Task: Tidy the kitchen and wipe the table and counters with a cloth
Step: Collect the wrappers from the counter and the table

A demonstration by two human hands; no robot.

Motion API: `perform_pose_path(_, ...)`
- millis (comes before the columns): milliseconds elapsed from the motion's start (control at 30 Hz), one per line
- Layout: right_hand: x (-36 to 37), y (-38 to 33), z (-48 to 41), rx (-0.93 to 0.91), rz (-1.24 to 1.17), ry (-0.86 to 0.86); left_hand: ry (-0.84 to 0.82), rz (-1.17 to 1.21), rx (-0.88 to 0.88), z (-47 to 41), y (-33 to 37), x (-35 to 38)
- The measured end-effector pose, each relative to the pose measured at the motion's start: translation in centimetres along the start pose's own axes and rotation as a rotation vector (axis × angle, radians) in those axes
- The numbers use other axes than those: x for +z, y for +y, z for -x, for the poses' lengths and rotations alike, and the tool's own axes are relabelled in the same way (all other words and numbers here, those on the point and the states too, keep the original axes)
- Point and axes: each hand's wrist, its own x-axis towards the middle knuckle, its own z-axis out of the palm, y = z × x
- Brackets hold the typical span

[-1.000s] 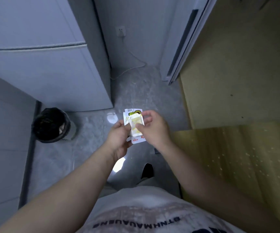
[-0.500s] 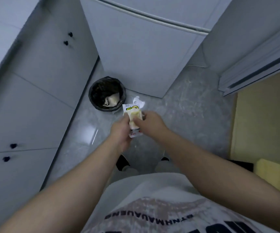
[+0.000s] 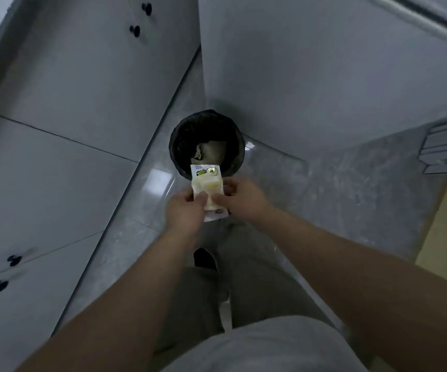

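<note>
The fingers [image 3: 200,196] of the left hand [image 3: 183,212] and of the right hand [image 3: 245,197] curl onto a small packet [image 3: 206,181], pinching it from either side. A green fruit picture sits at the top of its white card, but the print is too small to read. The packet is held in front of the near rim of a black bin [image 3: 175,146]. The bin holds crumpled paper [image 3: 213,153] and stands on the floor [image 3: 324,183] between the cupboards [image 3: 56,130] and the fridge [image 3: 324,76].

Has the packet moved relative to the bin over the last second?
Yes. The packet has come toward the bin: a second ago it was well off to the bin's side, now its top edge overlaps the near rim.
</note>
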Motion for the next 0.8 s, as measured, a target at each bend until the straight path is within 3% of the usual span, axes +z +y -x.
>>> perform_pose_path(100,1.1,1.5,-7.2,0.014,0.119,0.027,-0.003,-0.052,0.059,-6.6,0.3,1.1)
perform_pose_path(267,3.4,5.4,-19.5,0.11,0.057,0.102,-0.028,-0.184,0.068,-20.0,-2.5,3.2)
perform_pose_path(500,6.4,11.5,-36.4,0.246,0.209,0.107,-0.098,-0.373,0.077,-38.4,-7.7,6.8)
perform_pose_path(600,7.4,13.9,-41.1,0.292,0.255,0.09,-0.111,-0.519,-0.03,-44.2,-9.6,8.4)
perform_pose_path(800,7.1,16.2,-45.3,0.332,0.381,0.089,-0.117,-0.638,-0.02,-49.5,-12.1,10.9)
